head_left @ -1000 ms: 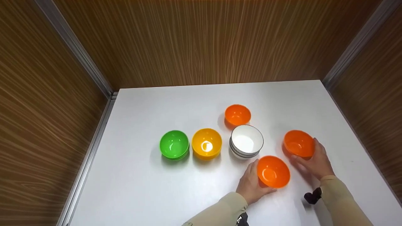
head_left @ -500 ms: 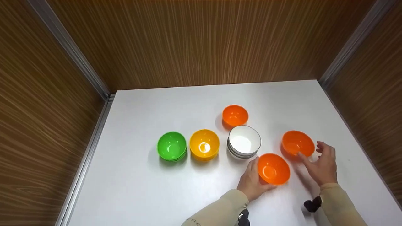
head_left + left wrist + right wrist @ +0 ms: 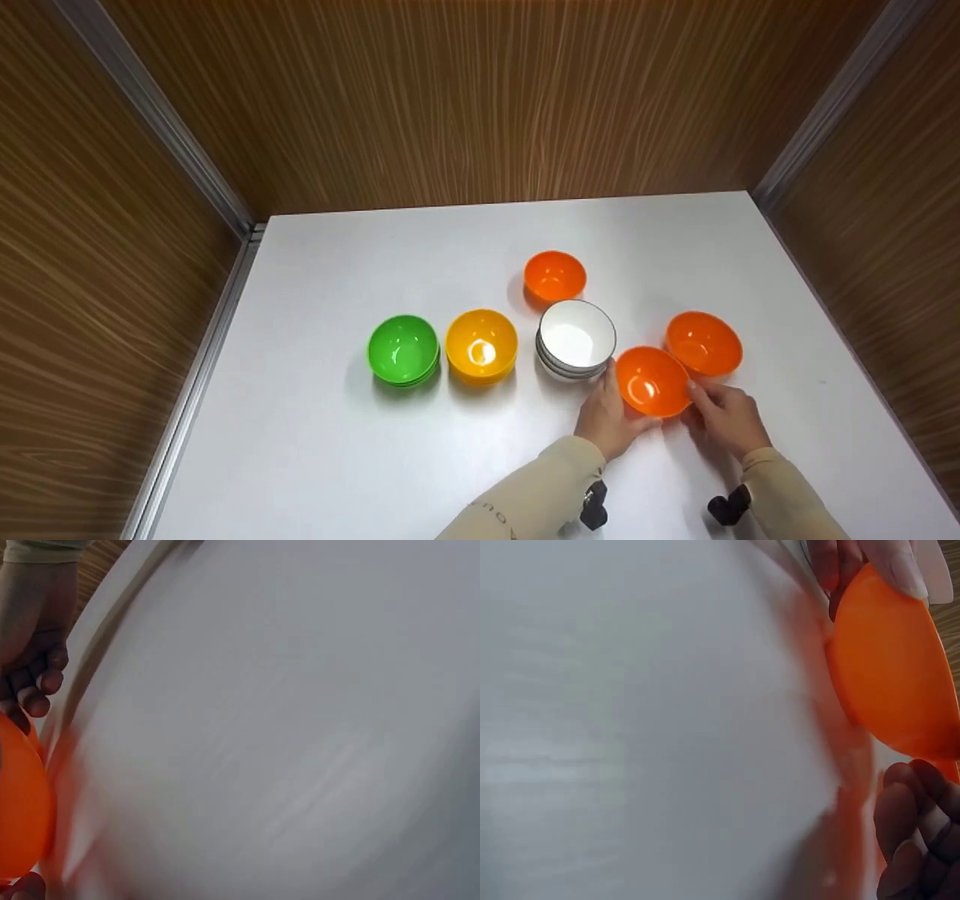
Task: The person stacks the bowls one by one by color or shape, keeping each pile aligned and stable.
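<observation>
My left hand (image 3: 607, 421) grips an orange bowl (image 3: 649, 384) from its left side, thumb at the near edge and fingers along the far left. At the same bowl's right edge my right hand (image 3: 729, 418) pinches the rim; its curled fingers (image 3: 897, 814) show against the bowl in the right wrist view. A second orange bowl (image 3: 703, 341) stands just behind and to the right, overlapped by the held one in the head view. Close to the left fingertips is a stack of white bowls (image 3: 577, 334) with dark rims.
Behind the white stack stands a third orange bowl (image 3: 555, 274). Farther left are stacked yellow bowls (image 3: 480, 337) and stacked green bowls (image 3: 403, 345). Wood-grain panels (image 3: 480, 105) wall in the white table (image 3: 315, 450) at the back and sides.
My right hand has let go of the right-hand orange bowl and moved left to the held bowl. My left hand has carried that bowl forward, up close to the other one.
</observation>
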`<state>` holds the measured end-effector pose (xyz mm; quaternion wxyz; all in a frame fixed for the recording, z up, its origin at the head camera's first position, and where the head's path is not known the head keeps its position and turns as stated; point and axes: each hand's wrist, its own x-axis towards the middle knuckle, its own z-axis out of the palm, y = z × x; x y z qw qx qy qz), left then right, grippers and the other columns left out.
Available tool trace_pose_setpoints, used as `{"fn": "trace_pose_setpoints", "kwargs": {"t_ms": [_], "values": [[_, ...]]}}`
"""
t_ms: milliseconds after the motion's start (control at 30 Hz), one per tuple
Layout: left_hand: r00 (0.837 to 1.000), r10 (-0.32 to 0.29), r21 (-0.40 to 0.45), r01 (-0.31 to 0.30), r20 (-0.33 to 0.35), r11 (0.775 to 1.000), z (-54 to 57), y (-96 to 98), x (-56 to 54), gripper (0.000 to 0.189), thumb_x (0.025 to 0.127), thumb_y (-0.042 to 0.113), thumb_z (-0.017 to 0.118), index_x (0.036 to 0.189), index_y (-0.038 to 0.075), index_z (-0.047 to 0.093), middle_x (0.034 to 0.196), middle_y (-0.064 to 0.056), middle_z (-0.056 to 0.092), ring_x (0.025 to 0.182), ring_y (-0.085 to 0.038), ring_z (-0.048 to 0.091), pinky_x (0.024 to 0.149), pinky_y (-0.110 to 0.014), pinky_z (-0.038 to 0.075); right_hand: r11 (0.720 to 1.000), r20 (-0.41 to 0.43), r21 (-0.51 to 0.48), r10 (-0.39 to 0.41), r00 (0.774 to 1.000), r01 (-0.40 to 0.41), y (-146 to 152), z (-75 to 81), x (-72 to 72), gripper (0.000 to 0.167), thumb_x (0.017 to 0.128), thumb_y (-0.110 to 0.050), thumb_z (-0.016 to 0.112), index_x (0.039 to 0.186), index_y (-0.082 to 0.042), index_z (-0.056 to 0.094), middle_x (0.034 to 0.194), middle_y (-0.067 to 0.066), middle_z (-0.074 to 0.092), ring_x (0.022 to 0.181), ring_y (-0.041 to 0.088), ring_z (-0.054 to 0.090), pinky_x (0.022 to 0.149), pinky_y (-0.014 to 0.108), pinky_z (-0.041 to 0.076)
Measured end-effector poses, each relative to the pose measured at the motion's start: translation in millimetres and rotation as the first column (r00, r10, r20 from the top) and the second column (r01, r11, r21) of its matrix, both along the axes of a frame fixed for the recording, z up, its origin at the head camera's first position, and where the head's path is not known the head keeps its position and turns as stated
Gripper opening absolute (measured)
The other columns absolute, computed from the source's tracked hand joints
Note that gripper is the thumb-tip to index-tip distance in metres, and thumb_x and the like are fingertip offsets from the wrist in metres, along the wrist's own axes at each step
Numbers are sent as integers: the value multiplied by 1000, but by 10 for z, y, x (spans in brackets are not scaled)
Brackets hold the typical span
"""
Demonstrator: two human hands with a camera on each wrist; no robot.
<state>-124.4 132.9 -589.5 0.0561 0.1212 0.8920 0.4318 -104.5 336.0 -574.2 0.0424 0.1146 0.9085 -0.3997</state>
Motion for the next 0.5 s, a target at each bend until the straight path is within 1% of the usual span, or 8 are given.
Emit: {"fn": "trace_pose_setpoints", "kwargs": {"t_ms": [67,133,300,500], "values": [[999,25,22,-26,26,999,-6,44,-9,107,70,44,84,150,4,25,147,-7,42,129,-18,46,106,-29,39,1000,16,-22,-18,1000,18,-3,-7,-8,55,97,-53,44,103,-3,68,76,8,65,70,21,56,60,27,50],[999,47,39,-48,26,998,-22,75,-29,104,70,43,83,149,4,28,145,-8,45,128,-18,47,106,-29,39,999,13,-29,-29,999,30,-10,-1,-25,57,98,-52,43,104,-2,68,77,9,67,70,21,57,60,26,50],[998,59,49,-57,-37,997,-62,102,-104,95,75,40,80,148,6,31,144,-6,46,129,-15,46,108,-26,36,997,22,-53,-62,998,63,-32,22,-77,59,98,-53,43,107,-1,68,79,10,69,70,21,58,60,25,50],[996,62,58,-59,-59,997,-72,126,-144,92,78,42,77,150,9,29,146,-3,44,130,-13,45,108,-24,34,988,51,-118,-99,994,104,-36,21,-110,59,98,-53,42,112,0,65,82,12,69,70,24,63,64,26,54]]}}
